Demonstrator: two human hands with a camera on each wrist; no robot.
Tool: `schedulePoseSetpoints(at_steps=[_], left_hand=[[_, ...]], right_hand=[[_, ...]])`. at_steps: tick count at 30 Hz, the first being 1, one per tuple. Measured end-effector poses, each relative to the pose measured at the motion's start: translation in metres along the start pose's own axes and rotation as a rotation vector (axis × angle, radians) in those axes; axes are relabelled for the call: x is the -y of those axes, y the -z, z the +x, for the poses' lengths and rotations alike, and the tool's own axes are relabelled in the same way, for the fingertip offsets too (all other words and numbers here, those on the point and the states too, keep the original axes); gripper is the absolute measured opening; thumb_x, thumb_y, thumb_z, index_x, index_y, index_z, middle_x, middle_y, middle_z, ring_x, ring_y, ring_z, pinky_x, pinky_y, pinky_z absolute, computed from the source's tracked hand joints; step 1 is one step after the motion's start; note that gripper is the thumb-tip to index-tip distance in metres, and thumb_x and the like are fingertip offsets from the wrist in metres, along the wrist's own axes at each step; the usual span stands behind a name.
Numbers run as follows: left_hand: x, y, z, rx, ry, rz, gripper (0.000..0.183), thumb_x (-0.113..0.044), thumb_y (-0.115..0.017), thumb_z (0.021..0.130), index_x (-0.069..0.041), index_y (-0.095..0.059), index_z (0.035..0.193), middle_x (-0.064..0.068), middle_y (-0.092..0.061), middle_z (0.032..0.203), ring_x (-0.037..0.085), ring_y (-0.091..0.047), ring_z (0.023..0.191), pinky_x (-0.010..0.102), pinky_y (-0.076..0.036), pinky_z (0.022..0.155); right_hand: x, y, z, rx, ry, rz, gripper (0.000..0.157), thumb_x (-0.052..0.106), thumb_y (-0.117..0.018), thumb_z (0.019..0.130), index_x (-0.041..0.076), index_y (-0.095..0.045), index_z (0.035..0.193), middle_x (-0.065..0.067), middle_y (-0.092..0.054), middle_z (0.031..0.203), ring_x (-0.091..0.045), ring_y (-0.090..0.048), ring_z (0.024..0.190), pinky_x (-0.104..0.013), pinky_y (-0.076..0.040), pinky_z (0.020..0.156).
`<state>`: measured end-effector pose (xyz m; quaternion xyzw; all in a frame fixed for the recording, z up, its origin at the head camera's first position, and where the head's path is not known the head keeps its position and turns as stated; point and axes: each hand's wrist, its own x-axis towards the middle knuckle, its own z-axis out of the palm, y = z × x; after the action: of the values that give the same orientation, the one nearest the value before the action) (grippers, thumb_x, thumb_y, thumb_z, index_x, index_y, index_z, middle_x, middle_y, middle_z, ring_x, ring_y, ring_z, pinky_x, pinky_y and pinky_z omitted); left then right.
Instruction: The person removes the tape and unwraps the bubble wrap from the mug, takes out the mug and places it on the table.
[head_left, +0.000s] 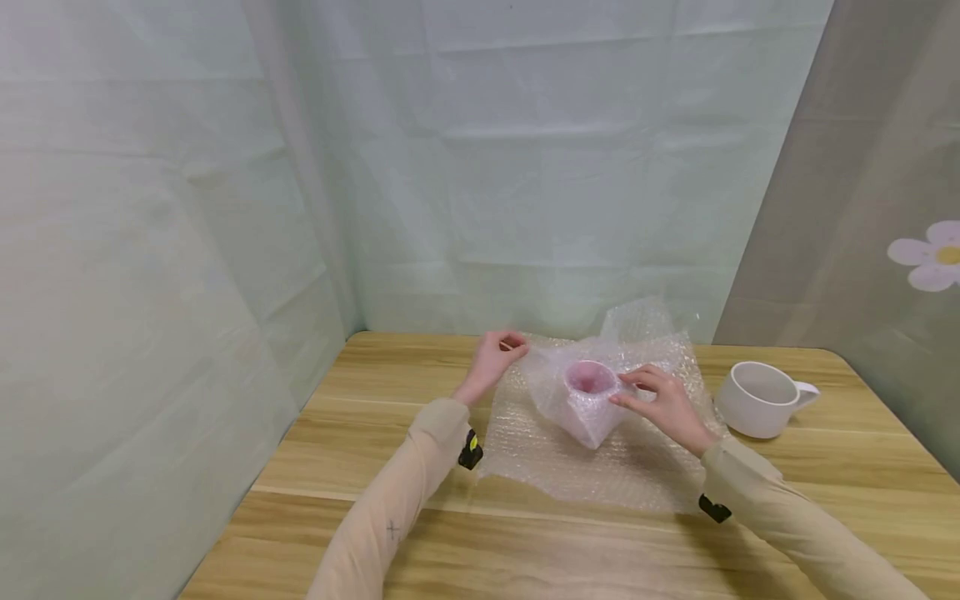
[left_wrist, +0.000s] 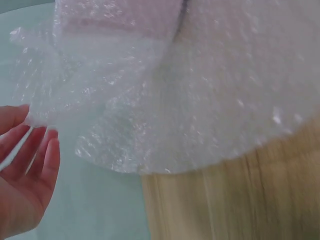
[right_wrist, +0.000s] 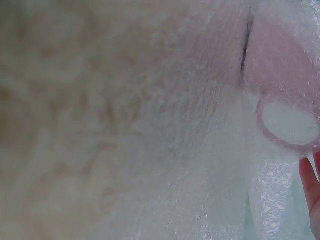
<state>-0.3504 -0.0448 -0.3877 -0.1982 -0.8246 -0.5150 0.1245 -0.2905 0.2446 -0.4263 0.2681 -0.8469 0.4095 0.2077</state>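
A pink mug (head_left: 590,377) stands upright on a sheet of bubble wrap (head_left: 558,467), with part of the sheet folded up around its front. My left hand (head_left: 495,358) is left of the mug and pinches a raised corner of the wrap between thumb and fingers; the left wrist view shows this flap stretched out from the mug. On the mug's right side my right hand (head_left: 667,407) grips it through the wrap, thumb and fingertips near the rim. In the right wrist view, the mug's looped handle (right_wrist: 261,120) shows through the film, right above my fingertips (right_wrist: 306,167).
A white mug (head_left: 757,408) stands right of the wrap, its handle pointing right. Everything lies on a wooden table (head_left: 360,417). Pale curtains (head_left: 540,183) hang behind and to the left, and a grey panel with a flower stands at the right.
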Motion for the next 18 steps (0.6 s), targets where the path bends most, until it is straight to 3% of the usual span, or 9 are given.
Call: schedulePoseSetpoints(at_steps=[2,4,8,11,14,18], left_hand=[[0.002,0.001,-0.002,-0.029,-0.023,0.043,0.011,-0.007,-0.068,0.08,-0.001,-0.059,0.078,0.002,-0.056,0.072,0.014,-0.05,0.065,0.024,-0.043,0.058],[0.001,0.002,-0.004,-0.012,-0.06,0.094,0.015,-0.011,-0.069,0.08,-0.005,-0.057,0.074,0.0,-0.054,0.068,0.012,-0.048,0.063,0.023,-0.042,0.056],[-0.003,0.0,-0.006,0.142,-0.2,0.152,0.009,-0.013,-0.067,0.083,-0.006,-0.065,0.078,-0.002,-0.06,0.072,0.009,-0.053,0.065,0.021,-0.046,0.058],[-0.005,-0.003,-0.007,0.23,-0.269,0.149,0.009,-0.005,-0.063,0.085,-0.001,-0.068,0.091,0.004,-0.064,0.086,0.012,-0.058,0.075,0.019,-0.047,0.066],[-0.002,-0.007,-0.009,0.244,-0.269,0.127,0.021,0.003,-0.058,0.086,0.004,-0.064,0.105,0.013,-0.062,0.103,0.02,-0.059,0.086,0.019,-0.047,0.072],[0.004,-0.008,-0.009,0.2,-0.22,0.116,0.034,0.007,-0.056,0.085,0.008,-0.053,0.119,0.019,-0.054,0.118,0.028,-0.056,0.095,0.023,-0.047,0.077]], right_hand=[[-0.001,0.0,0.0,0.0,0.001,-0.003,0.031,0.022,-0.076,0.073,0.004,-0.068,0.097,0.001,-0.06,0.092,-0.022,-0.057,0.09,-0.04,-0.048,0.077],[-0.001,0.0,0.0,-0.003,0.003,-0.006,0.031,0.021,-0.076,0.073,0.004,-0.068,0.097,0.0,-0.06,0.092,-0.022,-0.057,0.09,-0.041,-0.048,0.076],[0.0,0.002,0.001,-0.009,0.008,-0.012,0.031,0.02,-0.077,0.073,0.003,-0.067,0.097,0.0,-0.06,0.091,-0.021,-0.056,0.089,-0.039,-0.048,0.077],[-0.001,0.002,0.001,-0.006,0.012,-0.002,0.03,0.02,-0.076,0.073,0.003,-0.067,0.097,0.0,-0.06,0.091,-0.021,-0.056,0.088,-0.039,-0.048,0.077],[-0.002,0.0,0.0,0.004,0.009,0.01,0.031,0.021,-0.076,0.074,0.003,-0.067,0.097,0.0,-0.06,0.091,-0.022,-0.056,0.088,-0.04,-0.048,0.077],[-0.002,0.0,0.0,0.01,-0.001,0.01,0.031,0.022,-0.076,0.074,0.003,-0.067,0.097,0.001,-0.059,0.092,-0.021,-0.056,0.088,-0.04,-0.048,0.077]])
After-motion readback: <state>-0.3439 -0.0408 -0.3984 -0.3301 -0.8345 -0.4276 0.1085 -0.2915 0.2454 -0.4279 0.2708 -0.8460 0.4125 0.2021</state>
